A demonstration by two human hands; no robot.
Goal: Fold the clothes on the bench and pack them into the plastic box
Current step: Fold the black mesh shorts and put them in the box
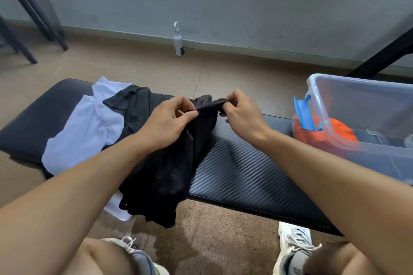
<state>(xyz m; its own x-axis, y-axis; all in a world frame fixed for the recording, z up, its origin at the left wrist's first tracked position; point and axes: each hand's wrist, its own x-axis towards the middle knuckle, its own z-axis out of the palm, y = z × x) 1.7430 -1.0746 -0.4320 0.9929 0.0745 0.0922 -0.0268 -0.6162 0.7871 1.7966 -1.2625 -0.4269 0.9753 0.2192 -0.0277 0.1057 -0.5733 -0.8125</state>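
The bench (245, 158) ran across in front of the person, with the plastic box (362, 140) at its right end already holding something orange (321, 134). A white garment (85, 131) lay spread at the left, partly under more dark cloth. Over the near edge hung the black garment (165, 174), its lower part dangling toward the floor. Both the left hand (169, 123) and the right hand (241, 111) pinched its top edge, bunched between them. To my eye, so narrow a hold on thin fabric could slip, letting the whole piece slide off the bench.
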